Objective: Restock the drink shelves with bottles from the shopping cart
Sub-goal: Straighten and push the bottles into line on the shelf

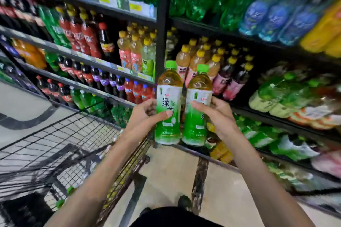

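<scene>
Each hand's grip is wrapped round one tea bottle — left hand on the left bottle, right hand on the right bottle — held upright, likely for standing on a shelf.

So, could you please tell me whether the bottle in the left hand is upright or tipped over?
Upright. The left hand holds the left bottle by its label, green cap on top and base at the bottom.

Black drink shelves packed with bottles: cola bottles left of the black upright post, yellow-capped tea bottles right of it.
</scene>
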